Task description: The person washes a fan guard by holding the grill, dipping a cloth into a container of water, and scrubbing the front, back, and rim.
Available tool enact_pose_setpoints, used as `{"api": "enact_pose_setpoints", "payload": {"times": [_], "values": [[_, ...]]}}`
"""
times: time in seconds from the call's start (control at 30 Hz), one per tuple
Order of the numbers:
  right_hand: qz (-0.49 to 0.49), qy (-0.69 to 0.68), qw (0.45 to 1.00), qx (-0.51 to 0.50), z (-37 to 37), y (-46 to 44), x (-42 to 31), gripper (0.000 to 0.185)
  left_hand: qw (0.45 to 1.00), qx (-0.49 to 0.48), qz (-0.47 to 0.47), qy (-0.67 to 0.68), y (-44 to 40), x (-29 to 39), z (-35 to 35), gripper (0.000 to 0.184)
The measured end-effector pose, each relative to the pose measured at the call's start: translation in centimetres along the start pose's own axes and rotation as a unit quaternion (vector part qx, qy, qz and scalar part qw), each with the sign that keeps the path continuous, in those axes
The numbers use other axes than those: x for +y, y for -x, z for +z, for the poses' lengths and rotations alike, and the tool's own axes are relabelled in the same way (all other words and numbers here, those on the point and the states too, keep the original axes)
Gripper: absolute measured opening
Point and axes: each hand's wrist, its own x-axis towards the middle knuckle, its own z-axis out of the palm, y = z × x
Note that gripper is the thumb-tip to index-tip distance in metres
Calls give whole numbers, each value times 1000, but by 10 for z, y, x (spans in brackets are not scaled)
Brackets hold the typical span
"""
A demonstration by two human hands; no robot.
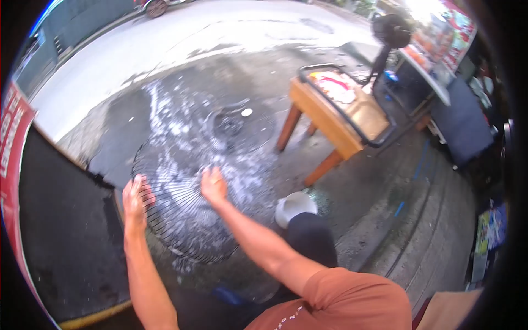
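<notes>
A round black wire fan grille (181,217) is held tilted over the wet, sudsy ground. My left hand (136,201) grips its left rim, with the fingers wrapped around the wires. Near the upper right of the grille, my right hand (213,184) is closed against the wires. Whatever it may hold is hidden by the fingers. White foam (176,124) spreads over the concrete beyond the grille. A dark round object (230,125), blurred, lies in the suds farther out, with a small white disc (247,112) beside it.
A white pail (297,207) stands by my knee. To the right, a wooden table (330,127) bears a black-rimmed tray; a black fan (391,32) rises behind it. A dark panel (71,220) with a red banner (16,143) borders the left. The road (220,30) runs beyond.
</notes>
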Motion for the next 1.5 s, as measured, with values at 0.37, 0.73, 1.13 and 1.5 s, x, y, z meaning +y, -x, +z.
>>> {"api": "enact_pose_setpoints", "payload": {"times": [0.37, 0.73, 1.13, 1.5], "values": [[-364, -17, 928, -81, -6, 136, -99, 55, 994, -48, -25, 95, -32, -37, -28, 53], [-276, 29, 952, -126, -4, 44, -40, 65, 969, -102, -12, 226, -5, -26, -24, 51], [-513, 43, 850, -114, -9, 121, -133, 53, 899, -160, -35, 406, 3, 2, -17, 69], [-209, -49, 974, -68, -5, 29, 6, 48, 997, 24, 34, 58, -9, -18, -6, 29]]}}
